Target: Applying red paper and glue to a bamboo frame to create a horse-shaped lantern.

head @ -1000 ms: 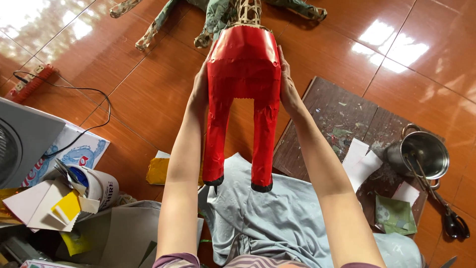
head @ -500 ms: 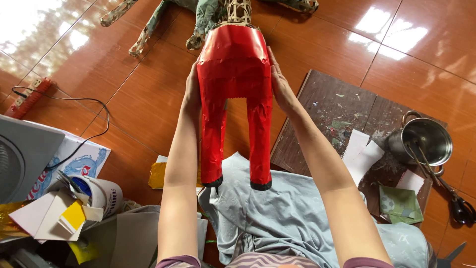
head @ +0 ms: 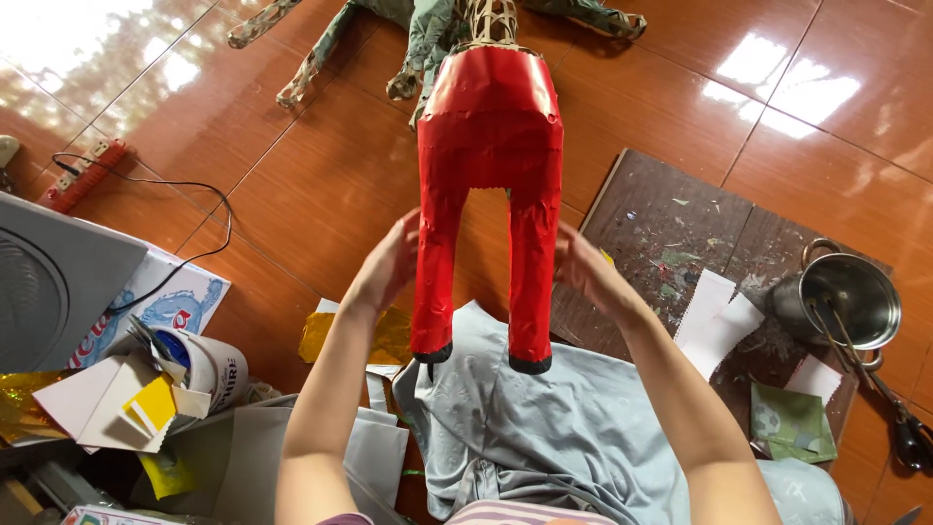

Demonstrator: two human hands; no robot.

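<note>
Figure: red paper-covered figure (head: 489,194), standing on its two legs on a grey cloth (head: 544,428) between the person's forearms, its woven frame bare at the top.
Left hand: the left hand (head: 389,264) is open, fingers spread, beside the left leg; whether it touches cannot be told.
Right hand: the right hand (head: 583,272) is open against or just beside the right leg, clamped on nothing.
Handling: likely light and hollow, stiff but crushable, with a glossy skin that may slip or tear; best held with flat palms on both legs or the torso sides.
Around: wooden board (head: 671,233) and steel pot (head: 844,299) to the right, floor beneath.
</note>
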